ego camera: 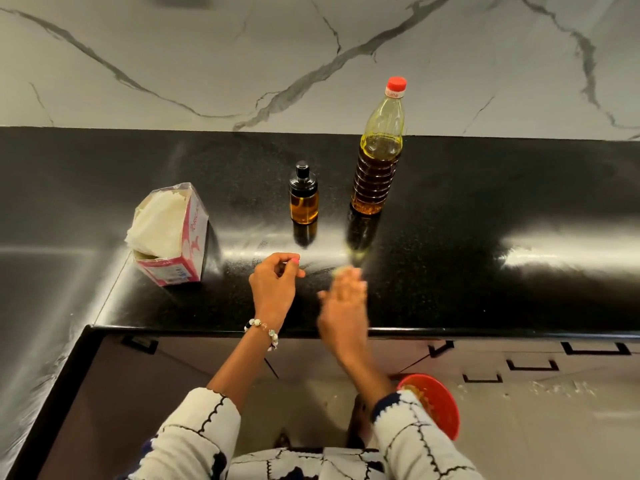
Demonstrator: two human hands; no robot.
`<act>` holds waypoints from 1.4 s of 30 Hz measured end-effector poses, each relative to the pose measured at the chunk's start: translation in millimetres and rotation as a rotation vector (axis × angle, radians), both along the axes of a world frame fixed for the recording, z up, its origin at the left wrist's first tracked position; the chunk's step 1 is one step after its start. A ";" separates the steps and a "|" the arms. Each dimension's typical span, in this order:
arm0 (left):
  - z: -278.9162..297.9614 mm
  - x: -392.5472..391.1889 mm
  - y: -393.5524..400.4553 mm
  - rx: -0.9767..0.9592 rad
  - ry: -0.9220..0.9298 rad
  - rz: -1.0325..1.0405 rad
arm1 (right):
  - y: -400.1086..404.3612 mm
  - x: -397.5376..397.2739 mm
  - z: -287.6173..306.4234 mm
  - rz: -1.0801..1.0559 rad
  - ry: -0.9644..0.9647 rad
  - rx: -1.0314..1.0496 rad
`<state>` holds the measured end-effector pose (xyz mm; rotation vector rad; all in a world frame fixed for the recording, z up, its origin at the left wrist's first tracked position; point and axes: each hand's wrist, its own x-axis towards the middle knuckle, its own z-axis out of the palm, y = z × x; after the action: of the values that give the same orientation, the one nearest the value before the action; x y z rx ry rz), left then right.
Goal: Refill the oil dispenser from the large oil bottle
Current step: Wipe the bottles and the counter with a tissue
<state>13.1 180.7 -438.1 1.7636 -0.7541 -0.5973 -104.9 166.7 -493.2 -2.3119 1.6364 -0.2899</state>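
Nothing of the refill is done yet: the large oil bottle (377, 150) keeps its red cap (396, 84) on and the oil dispenser (304, 197) keeps its black pump top. Both stand upright on the counter (485, 209), long axes vertical, just beyond the hands and apart from each other. The left hand (275, 289) has a loosely curled grip, holding nothing visible. The right hand (344, 299) is blurred, fingers extended, grip released. Uncapping and pouring remain.

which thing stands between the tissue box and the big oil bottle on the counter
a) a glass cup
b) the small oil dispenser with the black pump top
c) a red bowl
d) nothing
b: the oil dispenser stands upright on the black counter, right of the tissue box and left of the large oil bottle.
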 end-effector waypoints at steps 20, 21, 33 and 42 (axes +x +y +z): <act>-6.4 -10.2 11.9 -0.006 0.114 -0.078 | 11.9 -65.0 -4.6 -0.249 0.009 -0.056; -6.2 -10.7 13.0 -0.006 0.121 -0.074 | 19.9 -51.1 -6.4 -0.116 0.048 -0.058; 9.6 -32.7 23.2 0.048 0.143 -0.204 | 5.7 -96.9 31.9 0.003 -0.694 -0.004; 20.7 -173.9 -2.4 0.001 0.046 -0.643 | 6.4 -175.0 80.7 -0.474 -1.157 0.161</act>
<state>-160.7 178.3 -417.4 1.4855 -1.2989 -1.0557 -279.9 173.1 -412.5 -1.1236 1.3894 -1.2428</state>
